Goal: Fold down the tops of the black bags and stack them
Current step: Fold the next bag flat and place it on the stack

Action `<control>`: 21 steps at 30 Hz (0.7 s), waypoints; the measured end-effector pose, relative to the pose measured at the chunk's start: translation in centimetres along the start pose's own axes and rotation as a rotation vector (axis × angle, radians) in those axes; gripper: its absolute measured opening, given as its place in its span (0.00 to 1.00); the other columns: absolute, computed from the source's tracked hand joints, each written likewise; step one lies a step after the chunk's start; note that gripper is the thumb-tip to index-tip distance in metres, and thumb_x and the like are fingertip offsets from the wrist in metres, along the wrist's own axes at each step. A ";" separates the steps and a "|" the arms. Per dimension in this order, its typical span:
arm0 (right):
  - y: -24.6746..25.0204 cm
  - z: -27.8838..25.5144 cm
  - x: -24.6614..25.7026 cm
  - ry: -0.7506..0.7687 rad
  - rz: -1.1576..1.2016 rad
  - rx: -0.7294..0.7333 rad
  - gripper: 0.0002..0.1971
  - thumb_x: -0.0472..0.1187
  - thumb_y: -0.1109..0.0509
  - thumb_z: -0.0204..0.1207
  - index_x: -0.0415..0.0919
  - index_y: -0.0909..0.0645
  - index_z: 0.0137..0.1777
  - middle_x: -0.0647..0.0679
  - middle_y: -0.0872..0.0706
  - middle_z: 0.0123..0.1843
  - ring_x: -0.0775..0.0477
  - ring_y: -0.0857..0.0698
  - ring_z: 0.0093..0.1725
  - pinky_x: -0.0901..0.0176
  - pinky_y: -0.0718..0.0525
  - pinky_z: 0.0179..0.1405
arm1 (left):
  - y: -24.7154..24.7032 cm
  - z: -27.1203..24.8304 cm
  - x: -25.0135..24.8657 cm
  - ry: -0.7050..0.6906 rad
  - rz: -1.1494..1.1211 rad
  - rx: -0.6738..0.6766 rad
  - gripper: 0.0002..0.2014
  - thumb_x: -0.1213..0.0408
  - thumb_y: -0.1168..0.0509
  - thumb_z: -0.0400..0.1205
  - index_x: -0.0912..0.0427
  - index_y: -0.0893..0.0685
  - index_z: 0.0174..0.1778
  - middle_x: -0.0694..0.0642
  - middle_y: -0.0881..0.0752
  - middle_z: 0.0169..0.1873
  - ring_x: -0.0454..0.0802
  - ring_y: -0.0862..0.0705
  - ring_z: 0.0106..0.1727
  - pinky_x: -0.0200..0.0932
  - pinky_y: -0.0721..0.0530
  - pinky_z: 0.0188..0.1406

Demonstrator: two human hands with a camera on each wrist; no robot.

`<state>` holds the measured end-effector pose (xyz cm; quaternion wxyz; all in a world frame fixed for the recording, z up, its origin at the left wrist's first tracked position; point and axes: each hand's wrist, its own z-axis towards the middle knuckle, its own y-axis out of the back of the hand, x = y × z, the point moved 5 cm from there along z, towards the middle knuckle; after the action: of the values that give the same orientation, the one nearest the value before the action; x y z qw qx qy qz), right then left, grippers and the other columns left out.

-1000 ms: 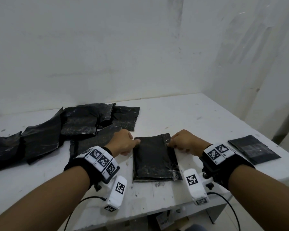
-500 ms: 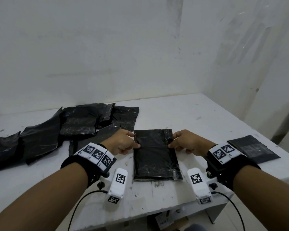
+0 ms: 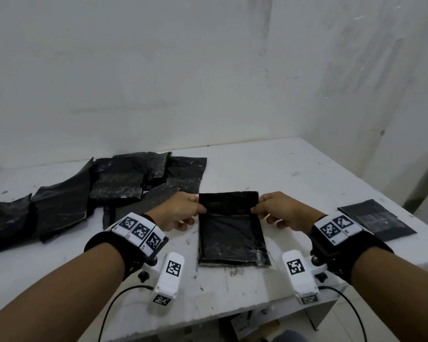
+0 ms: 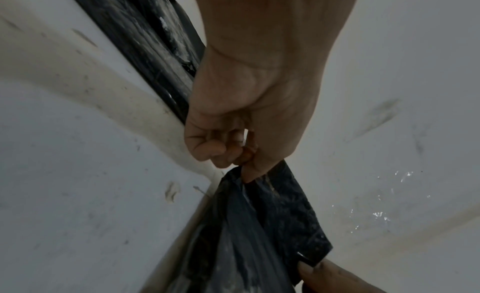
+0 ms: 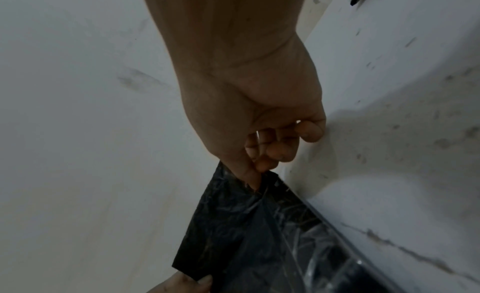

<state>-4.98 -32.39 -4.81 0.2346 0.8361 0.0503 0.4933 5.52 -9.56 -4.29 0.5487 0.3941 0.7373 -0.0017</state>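
A black bag (image 3: 231,239) lies flat on the white table (image 3: 294,174) in front of me, its top flap raised off the surface. My left hand (image 3: 183,212) pinches the flap's left corner between thumb and fingers (image 4: 244,164). My right hand (image 3: 276,212) pinches the right corner the same way (image 5: 255,174). The black bag's (image 4: 262,231) lifted flap (image 5: 233,221) stretches between the two hands. A heap of unfolded black bags (image 3: 104,186) covers the table's left side. One folded black bag (image 3: 376,223) lies flat at the right.
The table ends at a front edge (image 3: 208,319) close to my forearms and a right edge near the folded bag. White walls (image 3: 208,70) close in behind and to the right. Bare tabletop shows beyond the bag in the middle.
Both hands have lifted the bag's top edge off the table and drawn it up and toward me; the flap now stands raised where it lay flat a second ago.
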 end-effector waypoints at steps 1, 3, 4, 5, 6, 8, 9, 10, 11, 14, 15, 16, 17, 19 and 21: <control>0.0 -0.1 0.0 -0.025 0.035 0.009 0.06 0.37 0.29 0.79 0.44 0.20 0.41 0.48 0.12 0.35 0.52 0.29 0.26 0.63 0.37 0.26 | -0.1 -0.1 0.0 0.019 -0.027 0.006 0.10 0.67 0.35 0.86 0.54 0.20 0.39 0.53 0.20 0.33 0.46 0.27 0.25 0.37 0.34 0.24; -0.1 -0.3 -0.1 -0.068 0.128 0.023 0.01 0.37 0.31 0.81 0.41 0.18 0.49 0.46 0.08 0.43 0.53 0.27 0.25 0.62 0.36 0.26 | -0.1 -0.2 -0.1 0.052 -0.111 0.011 0.06 0.67 0.38 0.88 0.57 0.19 0.46 0.55 0.12 0.42 0.46 0.23 0.25 0.37 0.32 0.24; -0.2 -0.3 -0.3 -0.084 0.173 0.027 0.03 0.37 0.32 0.81 0.40 0.18 0.51 0.46 0.07 0.45 0.53 0.27 0.24 0.62 0.36 0.27 | -0.2 -0.2 0.0 0.066 -0.157 0.011 0.05 0.67 0.38 0.88 0.58 0.19 0.49 0.57 0.09 0.47 0.45 0.22 0.26 0.37 0.30 0.23; -0.2 -0.2 -0.4 -0.094 0.213 0.029 0.04 0.37 0.32 0.81 0.39 0.18 0.52 0.45 0.06 0.46 0.54 0.26 0.23 0.62 0.36 0.26 | -0.2 -0.2 0.1 0.077 -0.194 0.012 0.04 0.68 0.38 0.88 0.60 0.18 0.50 0.58 0.08 0.51 0.45 0.21 0.26 0.37 0.29 0.23; -0.2 -0.2 -0.5 -0.102 0.247 0.031 0.04 0.36 0.33 0.81 0.39 0.18 0.52 0.45 0.06 0.47 0.54 0.25 0.22 0.61 0.36 0.26 | -0.2 -0.2 0.2 0.085 -0.222 0.013 0.04 0.68 0.38 0.88 0.61 0.18 0.51 0.58 0.08 0.54 0.45 0.19 0.27 0.36 0.27 0.23; -0.3 -0.1 -0.8 -0.115 0.300 0.034 0.03 0.36 0.33 0.82 0.39 0.18 0.51 0.46 0.07 0.48 0.55 0.23 0.23 0.62 0.35 0.26 | -0.2 -0.3 0.3 0.092 -0.258 0.016 0.04 0.68 0.38 0.88 0.62 0.18 0.52 0.58 0.08 0.55 0.46 0.17 0.29 0.35 0.25 0.23; -0.4 -0.1 -0.9 -0.120 0.320 0.033 0.04 0.36 0.33 0.82 0.39 0.18 0.51 0.46 0.07 0.49 0.55 0.22 0.24 0.62 0.34 0.26 | -0.1 -0.3 0.4 0.092 -0.269 0.016 0.04 0.68 0.37 0.87 0.62 0.17 0.53 0.58 0.08 0.55 0.46 0.17 0.29 0.35 0.25 0.22; -0.4 -0.1 -1.0 -0.124 0.338 0.028 0.04 0.36 0.34 0.82 0.39 0.17 0.51 0.45 0.07 0.49 0.54 0.21 0.26 0.62 0.34 0.26 | -0.1 -0.3 0.5 0.088 -0.275 0.015 0.05 0.69 0.37 0.87 0.63 0.16 0.55 0.58 0.08 0.54 0.46 0.16 0.29 0.35 0.24 0.22; -0.4 -0.2 -1.0 -0.128 0.353 0.020 0.05 0.36 0.35 0.82 0.39 0.17 0.50 0.45 0.07 0.48 0.53 0.20 0.27 0.61 0.33 0.26 | 0.0 -0.4 0.6 0.082 -0.277 0.013 0.07 0.69 0.37 0.87 0.65 0.16 0.57 0.58 0.07 0.54 0.46 0.16 0.29 0.35 0.24 0.22; -0.3 -0.3 -0.8 -0.145 0.380 0.003 0.05 0.39 0.37 0.80 0.40 0.20 0.45 0.42 0.07 0.47 0.49 0.18 0.29 0.59 0.32 0.30 | 0.3 -0.6 0.8 0.066 -0.300 0.017 0.11 0.70 0.38 0.85 0.66 0.16 0.60 0.59 0.06 0.51 0.47 0.16 0.29 0.38 0.23 0.25; -0.3 -0.3 -0.8 -0.149 0.386 0.003 0.06 0.42 0.37 0.80 0.41 0.21 0.45 0.41 0.06 0.47 0.48 0.18 0.30 0.59 0.31 0.31 | 0.4 -0.7 0.7 0.070 -0.328 0.024 0.09 0.69 0.39 0.84 0.65 0.17 0.56 0.60 0.06 0.50 0.48 0.16 0.30 0.39 0.22 0.26; -0.3 -0.2 -0.7 -0.149 0.388 0.005 0.10 0.46 0.36 0.81 0.40 0.21 0.47 0.41 0.06 0.47 0.48 0.17 0.30 0.58 0.30 0.32 | 0.4 -0.9 0.7 0.080 -0.363 0.035 0.06 0.68 0.40 0.83 0.63 0.19 0.50 0.62 0.07 0.50 0.50 0.16 0.31 0.41 0.22 0.28; -0.3 -0.1 -0.7 -0.146 0.389 0.008 0.14 0.52 0.36 0.82 0.40 0.20 0.49 0.41 0.06 0.46 0.48 0.16 0.31 0.58 0.29 0.33 | 0.4 -1.1 0.6 0.089 -0.398 0.044 0.05 0.66 0.40 0.83 0.62 0.20 0.46 0.64 0.07 0.51 0.52 0.15 0.32 0.43 0.20 0.30; -0.2 -0.1 -0.6 -0.140 0.400 0.018 0.20 0.59 0.35 0.82 0.39 0.19 0.51 0.41 0.07 0.45 0.47 0.14 0.33 0.57 0.26 0.36 | 0.4 -1.2 0.5 0.095 -0.422 0.045 0.11 0.58 0.39 0.86 0.62 0.20 0.44 0.67 0.08 0.53 0.55 0.13 0.37 0.45 0.16 0.36; -0.3 -0.3 -0.6 -0.132 0.411 0.024 0.20 0.59 0.34 0.82 0.40 0.20 0.49 0.41 0.07 0.46 0.45 0.13 0.36 0.56 0.24 0.38 | 0.2 -1.0 0.6 0.069 -0.398 0.028 0.14 0.54 0.35 0.87 0.63 0.18 0.48 0.67 0.09 0.53 0.56 0.11 0.41 0.45 0.11 0.40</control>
<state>-5.51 -32.24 -5.27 0.1218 0.8621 -0.1307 0.4743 4.78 -8.61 -4.25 0.5064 0.2479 0.8190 -0.1069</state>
